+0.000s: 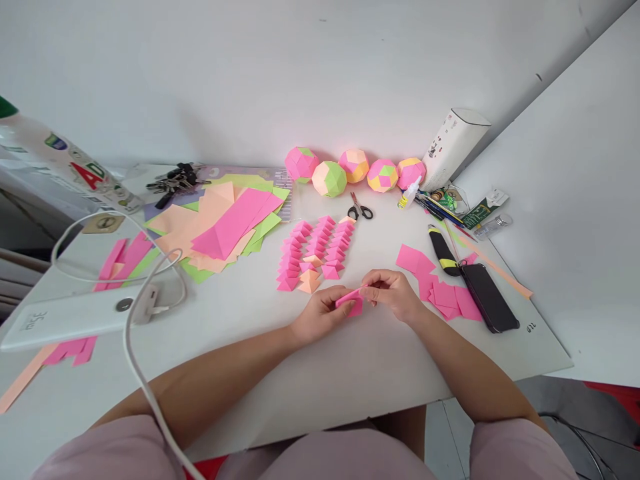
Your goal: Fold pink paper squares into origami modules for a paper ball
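A white table [380,373] fills the lower part of the frame, against a pale wall [240,80] across the top. Just below and right of centre, the two hands come together over one small pink piece [356,309] of paper, held clear of the units. The left hand [319,316] is closed on its left side, thumb on the near face, the other fingers curled behind. The right hand [393,292] is nearly closed too, thumb and forefinger pinching the piece's upper right edge; its remaining fingers are bent in. Some of the piece is covered, so its exact folds cannot be told.

Just above the hands, at the centre, stand three rows of folded units [336,255], mostly pink, a few peach. Scissors [367,213] lie above them, below five paper balls [329,179] along the wall. Pink squares [445,298] overlap right of the right hand, beside a phone [487,297]. Loose sheets [225,227] spread left of centre.
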A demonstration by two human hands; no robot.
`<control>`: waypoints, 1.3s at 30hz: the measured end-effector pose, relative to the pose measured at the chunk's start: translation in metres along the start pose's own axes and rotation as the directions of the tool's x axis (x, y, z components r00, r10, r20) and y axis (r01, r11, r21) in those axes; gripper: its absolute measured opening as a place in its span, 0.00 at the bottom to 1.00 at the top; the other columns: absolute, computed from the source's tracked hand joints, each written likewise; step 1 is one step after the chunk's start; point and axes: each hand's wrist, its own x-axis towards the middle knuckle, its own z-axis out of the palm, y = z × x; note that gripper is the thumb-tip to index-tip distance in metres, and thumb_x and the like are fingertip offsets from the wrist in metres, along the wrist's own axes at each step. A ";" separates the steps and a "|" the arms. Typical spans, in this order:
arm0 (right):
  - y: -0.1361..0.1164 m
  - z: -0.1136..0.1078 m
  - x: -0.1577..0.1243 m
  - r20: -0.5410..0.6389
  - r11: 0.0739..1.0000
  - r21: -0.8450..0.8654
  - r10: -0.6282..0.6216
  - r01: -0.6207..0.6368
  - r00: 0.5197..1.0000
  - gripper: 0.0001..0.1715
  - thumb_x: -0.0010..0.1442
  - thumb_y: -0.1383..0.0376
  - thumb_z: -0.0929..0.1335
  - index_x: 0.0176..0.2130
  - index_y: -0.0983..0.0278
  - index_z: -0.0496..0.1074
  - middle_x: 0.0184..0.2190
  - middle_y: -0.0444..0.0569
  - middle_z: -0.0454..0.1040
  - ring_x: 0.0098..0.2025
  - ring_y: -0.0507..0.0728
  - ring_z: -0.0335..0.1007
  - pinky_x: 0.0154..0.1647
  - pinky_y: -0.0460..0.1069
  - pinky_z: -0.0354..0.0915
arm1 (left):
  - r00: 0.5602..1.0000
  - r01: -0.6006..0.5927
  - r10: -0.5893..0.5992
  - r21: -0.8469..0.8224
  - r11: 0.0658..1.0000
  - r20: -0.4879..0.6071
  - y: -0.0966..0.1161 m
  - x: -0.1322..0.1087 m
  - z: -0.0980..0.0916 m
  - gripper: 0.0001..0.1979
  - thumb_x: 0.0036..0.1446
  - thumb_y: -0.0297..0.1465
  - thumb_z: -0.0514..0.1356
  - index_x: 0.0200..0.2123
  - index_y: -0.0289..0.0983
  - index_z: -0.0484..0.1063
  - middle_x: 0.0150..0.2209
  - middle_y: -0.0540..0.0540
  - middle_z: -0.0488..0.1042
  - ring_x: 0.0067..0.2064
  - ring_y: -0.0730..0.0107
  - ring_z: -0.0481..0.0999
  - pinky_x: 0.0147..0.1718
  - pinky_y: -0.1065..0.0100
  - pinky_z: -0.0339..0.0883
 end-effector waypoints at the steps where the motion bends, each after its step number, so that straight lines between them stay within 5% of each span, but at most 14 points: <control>1: 0.000 0.000 0.000 0.001 1.000 0.001 -0.001 0.001 1.000 0.14 0.47 0.59 0.74 0.26 0.66 0.71 0.20 0.41 0.67 0.21 0.48 0.61 0.23 0.45 0.59 | 1.000 0.004 -0.004 -0.003 1.000 0.000 0.000 0.000 0.000 0.14 0.58 0.39 0.55 0.35 0.35 0.75 0.28 0.48 0.68 0.28 0.73 0.64 0.27 0.70 0.60; 12: 0.000 -0.001 -0.002 0.024 0.993 -0.033 -0.112 0.113 0.993 0.12 0.56 0.60 0.69 0.27 0.65 0.72 0.23 0.44 0.68 0.23 0.49 0.62 0.25 0.46 0.62 | 1.000 0.023 -0.024 -0.073 0.997 -0.012 0.001 0.000 0.000 0.13 0.57 0.39 0.57 0.33 0.34 0.73 0.28 0.49 0.67 0.29 0.74 0.64 0.27 0.70 0.59; 19: 0.000 0.003 -0.005 0.021 0.969 -0.145 -0.199 0.200 0.980 0.14 0.58 0.56 0.67 0.41 0.63 0.70 0.29 0.46 0.69 0.29 0.51 0.66 0.29 0.47 0.64 | 0.999 0.022 -0.024 -0.074 0.997 -0.026 0.001 0.000 0.000 0.15 0.57 0.41 0.56 0.33 0.34 0.74 0.29 0.47 0.70 0.30 0.71 0.67 0.29 0.69 0.62; 22: -0.001 0.005 -0.004 0.041 0.927 -0.255 -0.275 0.276 0.961 0.10 0.54 0.59 0.71 0.33 0.63 0.73 0.30 0.48 0.70 0.30 0.52 0.66 0.29 0.47 0.63 | 1.000 0.021 -0.022 -0.076 0.997 -0.017 0.001 0.000 0.000 0.16 0.57 0.42 0.57 0.33 0.34 0.74 0.29 0.46 0.72 0.31 0.70 0.69 0.30 0.68 0.64; 29: -0.004 0.005 -0.006 -0.017 0.962 -0.236 -0.148 0.140 0.989 0.11 0.56 0.59 0.68 0.28 0.64 0.70 0.23 0.44 0.69 0.24 0.50 0.65 0.26 0.46 0.64 | 0.991 0.055 -0.074 -0.162 0.985 -0.112 0.001 0.001 0.002 0.15 0.55 0.41 0.60 0.37 0.35 0.75 0.35 0.44 0.76 0.37 0.66 0.73 0.36 0.66 0.68; 39: 0.004 0.006 -0.005 0.007 0.955 -0.270 -0.129 0.126 0.992 0.10 0.54 0.59 0.70 0.32 0.63 0.77 0.29 0.48 0.76 0.29 0.53 0.72 0.28 0.47 0.70 | 0.993 0.032 -0.050 -0.157 0.987 -0.110 0.001 0.002 0.002 0.16 0.55 0.42 0.59 0.34 0.34 0.77 0.30 0.45 0.74 0.32 0.69 0.72 0.31 0.68 0.67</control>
